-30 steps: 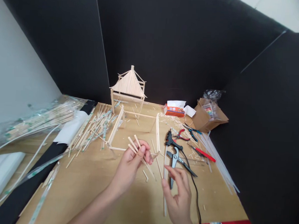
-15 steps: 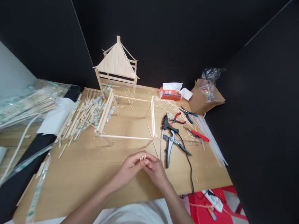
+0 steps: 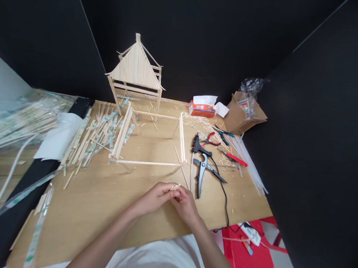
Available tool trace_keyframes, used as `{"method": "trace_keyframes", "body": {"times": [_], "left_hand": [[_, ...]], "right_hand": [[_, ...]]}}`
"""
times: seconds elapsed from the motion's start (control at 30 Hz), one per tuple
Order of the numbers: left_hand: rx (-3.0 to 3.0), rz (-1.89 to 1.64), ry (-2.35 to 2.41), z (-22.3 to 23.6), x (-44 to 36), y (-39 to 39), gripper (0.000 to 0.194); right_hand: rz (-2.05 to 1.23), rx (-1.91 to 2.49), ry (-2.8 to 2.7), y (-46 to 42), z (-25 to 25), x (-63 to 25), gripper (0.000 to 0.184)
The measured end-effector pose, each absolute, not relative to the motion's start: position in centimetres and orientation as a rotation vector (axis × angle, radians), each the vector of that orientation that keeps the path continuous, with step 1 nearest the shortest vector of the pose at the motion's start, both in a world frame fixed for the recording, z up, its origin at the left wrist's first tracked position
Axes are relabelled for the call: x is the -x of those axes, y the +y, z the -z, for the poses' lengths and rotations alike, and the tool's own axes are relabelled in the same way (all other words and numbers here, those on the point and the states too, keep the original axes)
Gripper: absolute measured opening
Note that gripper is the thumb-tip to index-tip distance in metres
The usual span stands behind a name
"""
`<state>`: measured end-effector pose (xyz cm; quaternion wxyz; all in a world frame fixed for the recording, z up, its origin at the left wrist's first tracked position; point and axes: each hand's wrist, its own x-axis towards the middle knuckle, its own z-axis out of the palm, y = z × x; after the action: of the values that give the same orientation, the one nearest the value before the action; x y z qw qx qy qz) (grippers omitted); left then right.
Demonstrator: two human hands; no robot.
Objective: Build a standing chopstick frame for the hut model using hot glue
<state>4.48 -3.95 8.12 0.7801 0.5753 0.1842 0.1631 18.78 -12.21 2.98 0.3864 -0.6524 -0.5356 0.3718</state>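
Your left hand (image 3: 153,198) is pinching a few short wooden sticks (image 3: 175,186) with its fingertips, and their small ends are poking up above your fingers. Your right hand (image 3: 186,207) is pressing close against the left one and its fingers are touching it, but I cannot tell if it is gripping the sticks too. Both hands are holding the sticks above the front part of the pale wooden table (image 3: 101,214), with your white shirt (image 3: 159,258) showing below them.

Just ahead, a rectangular frame of thin sticks (image 3: 148,163) is sitting on the table, and behind it a stick model of a hut (image 3: 136,68) with a steep ribbed roof is standing near the back edge. To the right, a black glue gun (image 3: 199,145) and black-handled pliers (image 3: 202,172) are lying close together, with a black cord (image 3: 223,197) running over the table edge. On the left, loose sticks (image 3: 95,143) are spreading beside plastic-wrapped bundles (image 3: 19,120). Black panels (image 3: 202,42) are closing the back and the right side, and bare wood is giving your hands open room on the left and in front of the frame
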Motion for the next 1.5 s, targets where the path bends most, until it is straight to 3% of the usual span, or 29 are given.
{"method": "trace_keyframes", "body": {"times": [0.27,0.4,0.7,0.77,0.83,0.93,1.03,1.27,1.5], "left_hand": [[-1.121,-0.407,0.408,-8.2,-5.5,-4.5,0.031],[-0.956,-0.591,0.513,-9.9,-6.7,-5.6,0.031],[-0.908,-0.608,0.582,-14.0,-8.4,-6.6,0.035],[-0.961,-0.621,0.574,-14.7,-8.2,-6.1,0.034],[-1.032,-0.627,0.561,-15.4,-7.6,-5.5,0.033],[-1.094,-0.616,0.533,-16.8,-6.5,-4.5,0.031],[-1.078,-0.634,0.521,-17.7,-5.4,-3.6,0.029],[-1.051,-0.632,0.557,-17.0,-4.0,-1.9,0.029],[-1.205,-0.652,0.664,-16.8,-3.9,-1.2,0.031]], "right_hand": [[-1.074,1.603,-1.308,-13.1,-4.6,-18.6,0.010],[-1.082,1.589,-1.255,-13.7,-6.6,-18.4,0.010],[-1.196,1.537,-1.247,-14.5,-11.5,-19.5,0.015],[-1.093,1.698,-1.361,-14.0,-11.2,-21.7,0.015],[-0.747,2.131,-1.415,-13.3,-10.0,-24.5,0.040],[-0.534,2.455,-1.277,-12.3,-7.3,-28.2,0.096],[-0.493,2.627,-1.228,-11.8,-5.0,-30.1,0.115],[-0.447,2.754,-1.340,-11.4,-3.9,-29.7,0.111],[-0.205,2.759,-1.378,-10.8,-4.7,-28.6,0.075]]}}
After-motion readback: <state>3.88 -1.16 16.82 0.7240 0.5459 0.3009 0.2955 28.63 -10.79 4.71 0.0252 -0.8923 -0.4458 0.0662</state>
